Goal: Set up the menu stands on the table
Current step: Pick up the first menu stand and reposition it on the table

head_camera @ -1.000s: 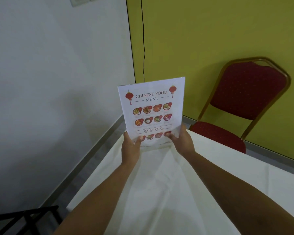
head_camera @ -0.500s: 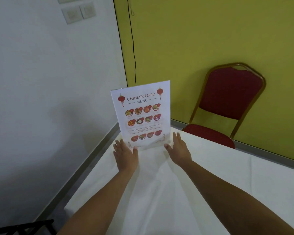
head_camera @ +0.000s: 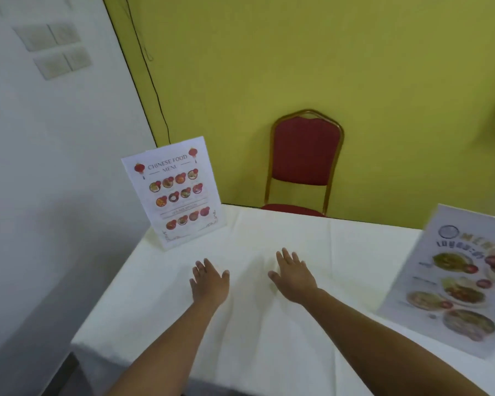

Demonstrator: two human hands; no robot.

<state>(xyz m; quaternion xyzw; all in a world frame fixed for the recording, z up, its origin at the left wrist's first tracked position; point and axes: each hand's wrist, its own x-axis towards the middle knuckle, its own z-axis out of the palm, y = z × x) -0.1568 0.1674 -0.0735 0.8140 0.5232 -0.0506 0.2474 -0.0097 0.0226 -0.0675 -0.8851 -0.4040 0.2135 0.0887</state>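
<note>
Chinese food menu stand (head_camera: 175, 192) is standing upright near the far-left corner of the counter (head_camera: 340, 247), leaning back a little, printed face toward the camera, base on the white tablecloth. Nothing is touching it. Left hand (head_camera: 210, 284) is hovering palm-down over the cloth, nearer the camera than the stand and a bit right of it, fingers (head_camera: 203, 267) spread apart and holding nothing. Right hand (head_camera: 293, 277) is doing the same just to the right, fingers (head_camera: 286, 257) splayed, empty, well apart from the stand. Can't tell whether either palm is actually touching the cloth. A second menu stand (head_camera: 457, 278) is sitting at the right edge of view on the same counter, face toward the camera, tilted and partly cut off by the frame, blurred, well clear of both hands. Red padded chair (head_camera: 306, 155) with a gold frame is sitting behind the counter against the yellow wall (head_camera: 355, 67). Grey wall plates (head_camera: 55, 50) are showing on the white wall at upper left.
</note>
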